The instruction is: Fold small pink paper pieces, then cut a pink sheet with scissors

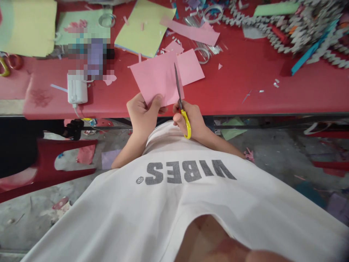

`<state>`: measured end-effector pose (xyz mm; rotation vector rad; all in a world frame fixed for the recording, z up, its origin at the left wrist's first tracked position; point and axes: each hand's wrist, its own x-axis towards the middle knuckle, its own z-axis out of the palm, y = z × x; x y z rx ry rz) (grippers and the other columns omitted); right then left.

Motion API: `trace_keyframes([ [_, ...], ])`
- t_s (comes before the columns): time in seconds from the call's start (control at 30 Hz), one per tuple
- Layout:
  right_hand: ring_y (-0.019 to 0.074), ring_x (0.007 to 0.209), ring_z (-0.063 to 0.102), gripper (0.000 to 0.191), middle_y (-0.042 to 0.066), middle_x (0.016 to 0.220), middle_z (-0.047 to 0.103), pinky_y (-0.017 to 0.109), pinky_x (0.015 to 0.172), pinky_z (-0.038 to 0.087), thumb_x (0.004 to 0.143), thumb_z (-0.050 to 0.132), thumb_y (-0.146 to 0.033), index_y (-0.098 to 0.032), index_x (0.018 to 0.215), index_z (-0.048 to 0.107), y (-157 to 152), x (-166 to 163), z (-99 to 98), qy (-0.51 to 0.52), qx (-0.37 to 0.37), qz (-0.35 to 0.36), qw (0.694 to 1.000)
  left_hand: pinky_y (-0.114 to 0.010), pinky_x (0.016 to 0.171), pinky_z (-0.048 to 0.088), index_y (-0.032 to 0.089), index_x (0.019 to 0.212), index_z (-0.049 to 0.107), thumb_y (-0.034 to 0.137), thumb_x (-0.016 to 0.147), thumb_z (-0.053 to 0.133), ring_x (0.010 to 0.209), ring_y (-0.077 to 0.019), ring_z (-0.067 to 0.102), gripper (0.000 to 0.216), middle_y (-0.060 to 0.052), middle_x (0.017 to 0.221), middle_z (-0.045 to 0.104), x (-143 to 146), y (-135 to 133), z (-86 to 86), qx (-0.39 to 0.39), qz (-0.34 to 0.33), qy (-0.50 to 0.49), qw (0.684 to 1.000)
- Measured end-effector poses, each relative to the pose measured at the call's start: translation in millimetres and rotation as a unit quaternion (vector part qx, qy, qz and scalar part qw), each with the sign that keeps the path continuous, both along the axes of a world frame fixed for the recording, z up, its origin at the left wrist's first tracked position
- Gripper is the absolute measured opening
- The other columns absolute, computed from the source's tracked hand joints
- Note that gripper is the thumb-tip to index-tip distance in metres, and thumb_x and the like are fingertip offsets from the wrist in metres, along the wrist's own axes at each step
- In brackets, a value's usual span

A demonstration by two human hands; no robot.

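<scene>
My left hand [144, 112] pinches a sheet of pink paper [155, 76] by its near edge, thumb on top. In my right hand [193, 118] is a pair of scissors [186, 123] with yellow handles, its dark blades pointing away from me. The blades lie over the right part of the pink sheet; whether they are parted I cannot tell. Just beyond, on the red table, rests another pink piece of paper [191, 66], partly covered by the held sheet. My right fingers are partly hidden behind the scissors.
The red table [231, 94] carries yellow paper [145, 27], a pink strip [193, 32], tape rolls [213, 14], and a heap of grey zigzag strips [308, 29] at the far right. A white charger-like block [77, 89] with a cable and other scissors [11, 62] lie left.
</scene>
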<state>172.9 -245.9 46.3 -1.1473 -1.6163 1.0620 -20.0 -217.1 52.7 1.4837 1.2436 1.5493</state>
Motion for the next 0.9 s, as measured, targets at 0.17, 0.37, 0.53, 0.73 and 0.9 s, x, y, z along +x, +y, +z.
trace_keyframes([
  [0.17,0.0215,0.07,0.068,0.083,0.002,0.08,0.064,0.033,0.06,0.051,0.091,0.061,-0.11,-0.027,0.096,0.059,0,0,3.4,0.001,-0.01,-0.002,1.0,-0.023,0.052,0.064,0.021,0.087,0.065,0.057,0.108,0.085,0.072,-0.0234,0.085,0.046,0.001,0.069,0.063,1,0,6.1,-0.003,0.002,-0.002,1.0],
  [0.37,0.0224,0.068,0.071,0.083,0.001,0.075,0.065,0.034,0.062,0.05,0.093,0.059,-0.109,-0.026,0.094,0.06,0,-1,2.8,-0.001,-0.01,-0.01,1.0,-0.023,0.052,0.064,0.022,0.087,0.064,0.055,0.108,0.085,0.073,-0.0233,0.084,0.045,0.001,0.069,0.061,0,1,4.2,-0.011,0.0,-0.007,1.0],
  [0.53,0.0239,0.065,0.072,0.089,0.0,0.07,0.066,0.037,0.068,0.052,0.088,0.053,-0.116,-0.027,0.099,0.058,3,2,-5.0,0.0,0.011,0.019,1.0,-0.026,0.057,0.068,0.021,0.088,0.066,0.056,0.109,0.083,0.076,-0.024,0.085,0.044,0.0,0.07,0.063,-3,7,-4.2,-0.024,-0.014,-0.002,1.0],
  [0.73,0.0257,0.068,0.074,0.093,0.003,0.076,0.073,0.039,0.069,0.052,0.087,0.049,-0.118,-0.027,0.105,0.059,8,4,-10.8,-0.003,0.019,0.032,0.999,-0.027,0.057,0.069,0.022,0.09,0.067,0.061,0.108,0.082,0.068,-0.0211,0.08,0.046,0.0,0.07,0.064,-5,9,-12.4,-0.022,-0.028,-0.003,0.999],
  [0.9,0.0296,0.083,0.08,0.099,0.011,0.094,0.081,0.041,0.073,0.057,0.086,0.046,-0.119,-0.025,0.112,0.064,11,3,-9.2,-0.014,0.029,0.016,0.999,-0.027,0.059,0.07,0.022,0.091,0.066,0.062,0.109,0.081,0.066,-0.0191,0.079,0.047,0.001,0.072,0.065,-7,9,-16.1,-0.028,-0.027,0.009,0.999],
])
